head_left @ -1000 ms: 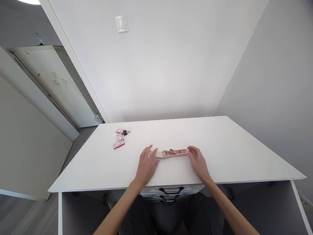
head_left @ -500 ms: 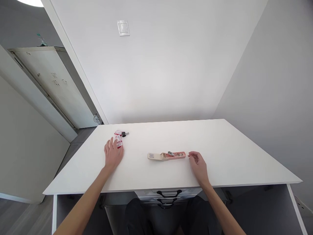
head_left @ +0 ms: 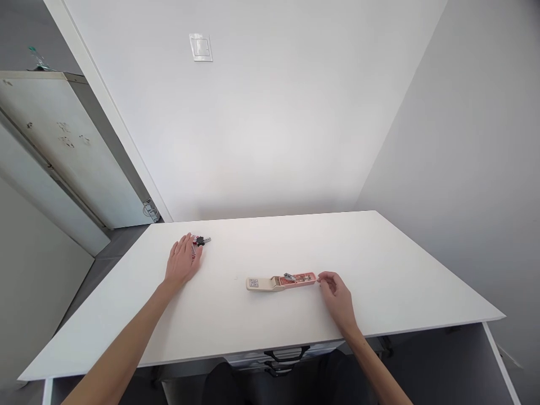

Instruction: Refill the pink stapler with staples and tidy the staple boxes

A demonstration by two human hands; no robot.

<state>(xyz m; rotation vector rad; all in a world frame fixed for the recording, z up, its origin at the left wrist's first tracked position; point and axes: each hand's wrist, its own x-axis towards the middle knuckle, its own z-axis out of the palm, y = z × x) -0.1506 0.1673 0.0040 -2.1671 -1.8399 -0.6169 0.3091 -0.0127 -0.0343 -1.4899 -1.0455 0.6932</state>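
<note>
Open case (head_left: 264,284) on the table (head_left: 270,242), our left hand (head_left: 181,262) over boxes (head_left: 193,253), right hand (head_left: 338,295) at the case's pink end.
Case sits mid-table: beige part left, pink part right, metal bits (head_left: 289,277) in the pink. Right fingers curled, tips right by that end; pinching it or not, we can't tell. Left fingers stretched over the red-and-white boxes, mostly hiding them; grip, we can't tell. Key (head_left: 201,241), black-headed, just beside left hand. Switch (head_left: 201,48) on wall (head_left: 270,129) behind.

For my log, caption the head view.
Left hand over boxes near a key, right hand beside a pink-and-cream object.
</note>
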